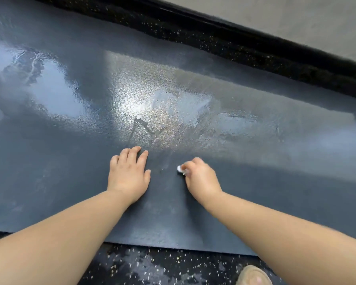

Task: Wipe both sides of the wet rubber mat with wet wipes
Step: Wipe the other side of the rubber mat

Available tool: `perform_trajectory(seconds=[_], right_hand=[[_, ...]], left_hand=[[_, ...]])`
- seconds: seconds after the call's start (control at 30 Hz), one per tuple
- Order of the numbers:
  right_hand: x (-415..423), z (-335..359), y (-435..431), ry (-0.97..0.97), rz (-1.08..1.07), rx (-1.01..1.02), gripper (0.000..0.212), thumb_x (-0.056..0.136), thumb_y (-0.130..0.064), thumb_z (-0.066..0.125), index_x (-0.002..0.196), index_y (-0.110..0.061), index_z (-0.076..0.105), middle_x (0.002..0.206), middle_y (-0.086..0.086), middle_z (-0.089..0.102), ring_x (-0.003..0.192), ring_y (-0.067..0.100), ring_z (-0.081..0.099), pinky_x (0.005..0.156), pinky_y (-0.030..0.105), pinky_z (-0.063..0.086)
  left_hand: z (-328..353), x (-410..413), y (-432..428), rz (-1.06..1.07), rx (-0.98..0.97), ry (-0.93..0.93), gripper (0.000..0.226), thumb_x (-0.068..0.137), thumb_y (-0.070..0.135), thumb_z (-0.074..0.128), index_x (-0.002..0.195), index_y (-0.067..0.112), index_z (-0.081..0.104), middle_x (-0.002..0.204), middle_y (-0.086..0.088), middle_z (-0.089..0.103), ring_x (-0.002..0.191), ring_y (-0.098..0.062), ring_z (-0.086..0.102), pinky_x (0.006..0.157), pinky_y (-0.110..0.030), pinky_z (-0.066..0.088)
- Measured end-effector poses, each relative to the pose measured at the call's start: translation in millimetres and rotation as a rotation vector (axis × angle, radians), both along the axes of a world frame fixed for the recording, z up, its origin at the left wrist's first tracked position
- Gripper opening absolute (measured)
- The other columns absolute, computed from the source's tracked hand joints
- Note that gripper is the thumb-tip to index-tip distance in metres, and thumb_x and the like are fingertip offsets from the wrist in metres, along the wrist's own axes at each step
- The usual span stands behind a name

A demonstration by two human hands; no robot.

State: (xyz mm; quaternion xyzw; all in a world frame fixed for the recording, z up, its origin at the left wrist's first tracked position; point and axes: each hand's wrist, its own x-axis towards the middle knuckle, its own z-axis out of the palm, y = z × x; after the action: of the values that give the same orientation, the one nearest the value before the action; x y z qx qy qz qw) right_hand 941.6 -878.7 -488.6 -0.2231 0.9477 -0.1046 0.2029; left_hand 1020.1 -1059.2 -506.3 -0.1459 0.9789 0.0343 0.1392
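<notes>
A large dark grey rubber mat (70, 182) lies flat across most of the view, glossy with water in its middle and far parts. My left hand (128, 175) rests flat on the mat with its fingers straight, palm down. My right hand (199, 177) is curled round a small bunched white wet wipe (180, 168) and holds it down on the mat just right of the left hand. Only a bit of the wipe shows beyond the fingers.
Black speckled floor (152, 268) shows in front of the mat's near edge and beyond its far edge. A dark raised strip (255, 36) runs along the far side, with pale grey ground behind it. A tan shoe tip (253, 276) sits at the bottom right.
</notes>
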Motion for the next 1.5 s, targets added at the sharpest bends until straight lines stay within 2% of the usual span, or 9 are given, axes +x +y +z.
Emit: perform_trajectory(seconds=[0.17,0.33,0.57,0.7,0.83,0.97,1.13,1.33,1.5], right_hand=[[78.1,13.9,-17.8,-0.247,0.161,-0.089,0.024,0.093,-0.012,0.05,0.11,-0.018,0.067,0.109,0.006,0.056,0.101,0.027,0.055,0.085,0.026,0.038],[2.8,28.8,-4.4,0.072,-0.379,-0.157,0.022,0.09,-0.005,0.056,0.104,-0.015,0.069,0.101,0.004,0.058,0.091,0.017,0.058,0.078,0.013,0.037],[-13.2,-5.6,-56.2,0.17,-0.738,-0.117,0.02,0.094,-0.016,0.051,0.106,-0.017,0.068,0.11,0.005,0.058,0.099,0.023,0.058,0.084,0.022,0.039],[79.8,-7.5,-105.6,0.181,-0.445,-0.236,0.022,0.087,0.0,0.056,0.096,-0.012,0.071,0.095,0.009,0.061,0.086,0.029,0.057,0.08,0.032,0.046],[131.9,6.4,-103.7,-0.028,-0.152,-0.257,0.02,0.085,-0.003,0.059,0.094,-0.014,0.072,0.089,0.006,0.061,0.081,0.023,0.058,0.076,0.026,0.047],[82.4,13.8,-58.9,0.191,-0.681,-0.28,0.012,0.086,-0.009,0.065,0.094,-0.012,0.073,0.094,0.006,0.063,0.089,0.013,0.059,0.079,0.003,0.035],[53.4,2.9,6.0,0.182,-1.163,-0.062,0.019,0.095,-0.014,0.05,0.104,-0.014,0.066,0.115,0.008,0.053,0.088,0.017,0.051,0.075,0.016,0.031],[155.7,-11.2,-88.0,0.229,-0.738,-0.247,0.03,0.083,0.009,0.056,0.089,-0.016,0.07,0.091,0.004,0.06,0.085,0.027,0.059,0.08,0.03,0.045],[188.3,2.4,-97.3,0.031,-0.542,-0.388,0.02,0.083,-0.001,0.063,0.088,-0.018,0.072,0.088,-0.001,0.059,0.082,0.001,0.056,0.079,0.007,0.039]], left_hand=[[-4.3,1.4,-27.6,-0.216,0.015,-0.001,0.062,0.094,0.054,0.03,0.149,0.029,0.016,0.156,0.004,0.015,0.142,-0.022,0.008,0.11,-0.038,0.009],[-7.6,-0.9,-39.8,-0.272,0.077,0.03,0.058,0.094,0.051,0.03,0.148,0.031,0.02,0.155,0.006,0.017,0.143,-0.021,0.01,0.109,-0.037,0.01],[-11.1,2.9,-64.7,-0.306,0.209,0.149,0.05,0.095,0.036,0.042,0.143,0.022,0.039,0.151,0.004,0.033,0.14,-0.022,0.024,0.107,-0.038,0.014],[-10.8,2.2,-75.8,-0.278,0.308,0.227,0.045,0.088,0.025,0.058,0.131,0.014,0.055,0.14,-0.006,0.049,0.133,-0.029,0.038,0.104,-0.041,0.025],[-12.2,0.4,-72.8,-0.338,0.236,0.12,0.052,0.095,0.04,0.038,0.145,0.025,0.033,0.154,0.003,0.026,0.142,-0.025,0.016,0.111,-0.044,0.01],[-17.3,0.4,-63.7,-0.321,0.187,0.107,0.054,0.096,0.043,0.03,0.147,0.028,0.023,0.156,0.005,0.016,0.143,-0.025,0.008,0.112,-0.046,0.003],[-20.6,2.5,-62.8,-0.347,0.187,0.12,0.053,0.096,0.042,0.03,0.147,0.028,0.025,0.156,0.003,0.017,0.143,-0.025,0.007,0.111,-0.046,-0.002],[-18.7,6.6,-57.0,-0.41,0.26,0.128,0.05,0.095,0.035,0.037,0.144,0.028,0.034,0.154,0.0,0.023,0.143,-0.024,0.011,0.112,-0.046,-0.003],[-15.4,5.3,-54.2,-0.404,0.273,0.139,0.05,0.093,0.032,0.042,0.142,0.029,0.038,0.154,0.001,0.024,0.143,-0.024,0.012,0.112,-0.044,-0.002]])
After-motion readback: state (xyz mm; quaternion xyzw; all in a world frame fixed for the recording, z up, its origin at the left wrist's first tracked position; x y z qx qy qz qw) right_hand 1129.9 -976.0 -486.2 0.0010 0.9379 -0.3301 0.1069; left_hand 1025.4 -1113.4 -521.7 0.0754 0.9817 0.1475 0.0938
